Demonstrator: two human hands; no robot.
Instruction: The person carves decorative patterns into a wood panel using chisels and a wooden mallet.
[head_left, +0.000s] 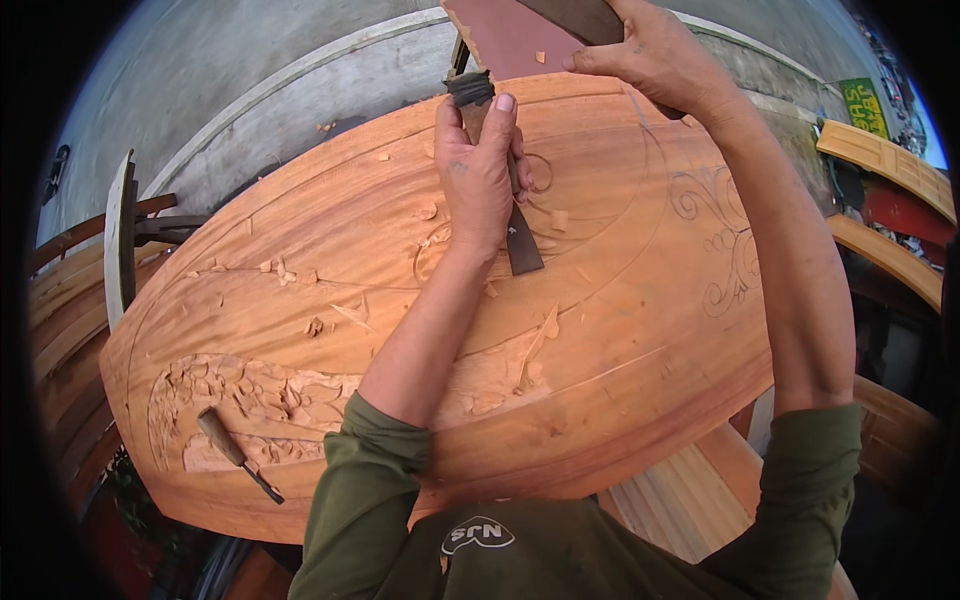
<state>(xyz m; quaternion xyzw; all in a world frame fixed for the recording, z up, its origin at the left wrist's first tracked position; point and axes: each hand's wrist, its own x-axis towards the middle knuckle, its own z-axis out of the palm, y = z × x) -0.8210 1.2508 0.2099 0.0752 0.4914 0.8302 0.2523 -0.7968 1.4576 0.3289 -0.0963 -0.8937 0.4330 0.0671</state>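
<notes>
My left hand (478, 170) is closed around a chisel, its wooden handle bound with a black wrap (470, 90) near the top. The broad flat blade (522, 242) points toward me, with its edge at or just over the large reddish-brown wooden panel (600, 330). Up at the top edge, my right hand (665, 60) grips a dark wooden mallet (578, 18), partly cut off by the frame. Pencilled scrolls (735, 240) mark the panel's right side. Leafy relief carving (260, 390) covers its lower left, where a second, narrow chisel (228, 445) with a wooden handle lies.
Wood chips (315, 327) are scattered over the panel. Beyond its far edge stands a maroon board (525, 50), with grey concrete (250, 60) behind. Stacked timber (80, 300) is at the left; carved wooden pieces (890, 165) stand at the right. Planks (680, 500) lie below the near edge.
</notes>
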